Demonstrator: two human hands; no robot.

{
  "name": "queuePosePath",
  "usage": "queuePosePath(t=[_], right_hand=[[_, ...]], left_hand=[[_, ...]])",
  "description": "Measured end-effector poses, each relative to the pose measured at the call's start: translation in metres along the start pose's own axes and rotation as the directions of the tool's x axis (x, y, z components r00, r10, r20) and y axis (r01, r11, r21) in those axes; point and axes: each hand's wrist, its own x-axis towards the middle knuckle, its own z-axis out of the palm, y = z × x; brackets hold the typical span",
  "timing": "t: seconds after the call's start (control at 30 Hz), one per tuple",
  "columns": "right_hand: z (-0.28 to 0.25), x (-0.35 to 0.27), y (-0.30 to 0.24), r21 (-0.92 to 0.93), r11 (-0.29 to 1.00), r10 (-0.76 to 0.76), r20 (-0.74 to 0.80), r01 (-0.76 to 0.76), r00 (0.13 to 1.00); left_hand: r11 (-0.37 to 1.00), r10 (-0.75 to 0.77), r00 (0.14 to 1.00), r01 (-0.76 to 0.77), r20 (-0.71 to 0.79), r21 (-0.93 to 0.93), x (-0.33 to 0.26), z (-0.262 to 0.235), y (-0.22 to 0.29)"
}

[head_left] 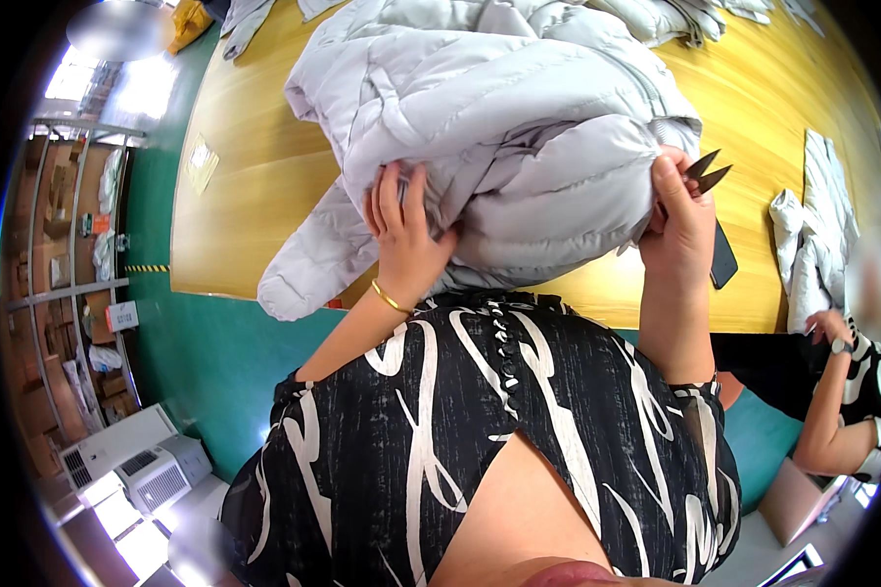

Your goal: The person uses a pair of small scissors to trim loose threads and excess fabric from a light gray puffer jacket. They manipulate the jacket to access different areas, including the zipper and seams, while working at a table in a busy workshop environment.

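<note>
A pale grey quilted puffer jacket (pixel 548 196) lies bunched up on the table in front of me, one sleeve (pixel 308 259) sticking out to the near left. My left hand (pixel 406 230) rests on its near left part, fingers stretched and slightly apart over the folds. Closed at the jacket's right edge, my right hand (pixel 682 210) holds a pair of thread snips (pixel 710 172), their dark blades pointing right and apart. Its thumb presses against the fabric there. The handles of the snips are hidden in my palm.
The wooden table (pixel 235 196) carries more grey jackets (pixel 646 18) at the far side and a black phone-like object (pixel 723 256) near my right wrist. On the right, a co-worker's hand (pixel 829 325) is beside another grey garment (pixel 814 225). Shelves with boxes (pixel 64 264) stand left.
</note>
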Motion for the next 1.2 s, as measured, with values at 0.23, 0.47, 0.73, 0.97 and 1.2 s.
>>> queuePosePath(t=[0.23,0.47,0.73,0.97,1.2], right_hand=[[-0.012,0.026,-0.005,0.018,0.998,-0.054,0.024,0.054,0.998],[-0.036,0.029,-0.006,-0.038,0.981,-0.190,-0.053,0.188,0.980],[-0.042,0.006,-0.003,-0.259,0.933,-0.269,-0.036,0.251,0.963],[-0.020,-0.002,0.006,-0.379,0.822,-0.302,0.341,0.425,0.890],[0.000,0.017,-0.021,-0.459,0.484,-0.556,0.496,0.745,0.667]], left_hand=[[0.816,-0.375,0.910,0.414,0.175,-0.403,0.027,0.021,-0.071],[-0.368,-0.353,0.738,0.456,0.576,-0.810,0.089,-0.053,-0.055],[-0.759,0.034,0.945,0.235,0.324,-0.607,0.082,-0.076,-0.040],[-0.542,-0.209,0.978,-0.136,-0.024,-0.829,0.097,-0.054,-0.069],[-0.469,-0.250,0.968,-0.105,0.018,-0.877,0.108,-0.071,-0.075]])
